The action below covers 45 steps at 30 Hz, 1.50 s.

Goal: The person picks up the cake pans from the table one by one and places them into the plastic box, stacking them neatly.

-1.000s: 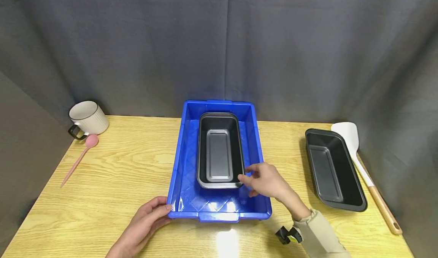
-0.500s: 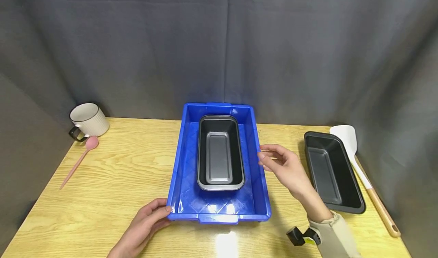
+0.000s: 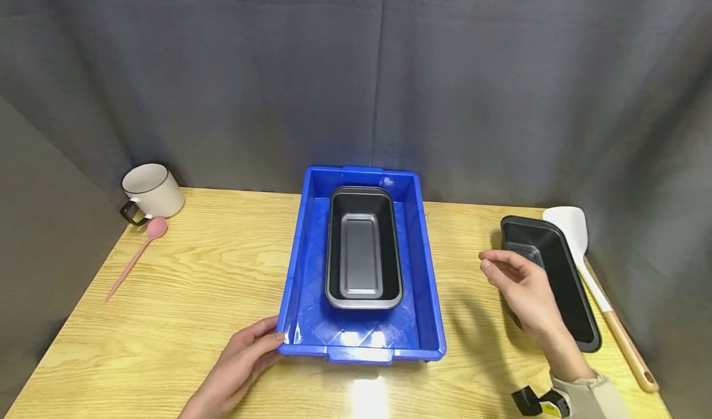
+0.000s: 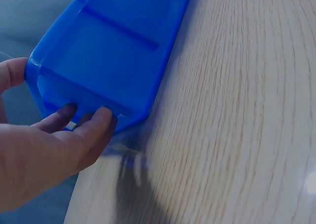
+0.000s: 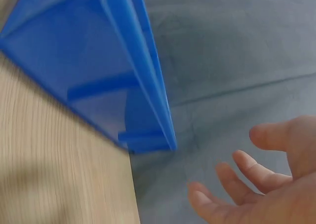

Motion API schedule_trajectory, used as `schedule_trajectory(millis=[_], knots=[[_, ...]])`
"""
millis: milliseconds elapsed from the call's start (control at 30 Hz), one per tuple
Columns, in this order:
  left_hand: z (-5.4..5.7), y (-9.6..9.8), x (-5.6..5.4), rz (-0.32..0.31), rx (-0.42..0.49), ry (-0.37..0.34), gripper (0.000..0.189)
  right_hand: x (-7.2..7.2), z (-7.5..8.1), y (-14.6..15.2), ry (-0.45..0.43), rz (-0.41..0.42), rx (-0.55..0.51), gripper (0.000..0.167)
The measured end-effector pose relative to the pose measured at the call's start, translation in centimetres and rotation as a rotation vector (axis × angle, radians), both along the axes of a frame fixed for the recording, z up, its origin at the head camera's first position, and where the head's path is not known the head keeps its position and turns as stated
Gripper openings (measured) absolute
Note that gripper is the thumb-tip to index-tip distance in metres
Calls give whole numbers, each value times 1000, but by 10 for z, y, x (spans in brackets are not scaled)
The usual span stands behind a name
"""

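My left hand (image 3: 238, 362) grips the near left corner of a blue plastic tray (image 3: 300, 252); in the left wrist view its thumb is at the rim and its fingers lie against the outer wall (image 4: 103, 80). Inside the tray sits a dark metal loaf pan (image 3: 361, 255). My right hand (image 3: 528, 292), holding nothing, hovers over the left side of a second dark loaf pan (image 3: 573, 301) and partly hides it. In the right wrist view the fingers (image 5: 256, 174) are spread and loosely bent, apart from the tray's side.
A white spatula with a wooden handle (image 3: 625, 342) lies beyond the second pan. At the far left stand a ribbed white mug (image 3: 158, 195) and a pink spoon (image 3: 136, 255). A grey curtain (image 3: 356, 73) closes off the back of the wooden table (image 3: 233, 264).
My right hand has left the near right corner of the pan inside the tray and moved right, past the tray's edge, to the second pan. The left hand has kept its grip.
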<state>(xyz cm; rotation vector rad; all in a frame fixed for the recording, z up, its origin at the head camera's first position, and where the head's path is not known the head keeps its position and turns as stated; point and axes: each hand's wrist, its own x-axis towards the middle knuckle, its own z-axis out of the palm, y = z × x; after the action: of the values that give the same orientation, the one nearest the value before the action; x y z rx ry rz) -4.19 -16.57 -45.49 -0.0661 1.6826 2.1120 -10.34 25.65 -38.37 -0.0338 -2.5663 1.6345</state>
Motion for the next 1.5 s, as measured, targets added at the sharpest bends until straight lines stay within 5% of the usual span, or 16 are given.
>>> schedule_trajectory(millis=[133,367,567,667,967,1100,1300,1500], knots=[[1,-1,-1,-8,-2,20,57,6,-2,20,34,-40,-14,29],[2,-1,-1,-41,-17,21,59,20,-8,64,111,-86,-295,15],[2,-2,-1,-46,-16,23,59,35,-19,103,71,-194,-331,20],[2,-2,-1,-44,-26,24,58,42,-24,118,22,-272,-312,18],[1,-2,1,-32,-39,3,60,54,-36,142,-213,-518,4,10],[0,-3,2,-25,-44,5,60,57,-42,147,-271,-541,13,20],[-1,-3,2,-25,-49,13,60,62,-54,153,-246,-529,-103,11],[-1,-3,1,-25,-54,7,60,63,-67,162,-367,-480,-115,32]])
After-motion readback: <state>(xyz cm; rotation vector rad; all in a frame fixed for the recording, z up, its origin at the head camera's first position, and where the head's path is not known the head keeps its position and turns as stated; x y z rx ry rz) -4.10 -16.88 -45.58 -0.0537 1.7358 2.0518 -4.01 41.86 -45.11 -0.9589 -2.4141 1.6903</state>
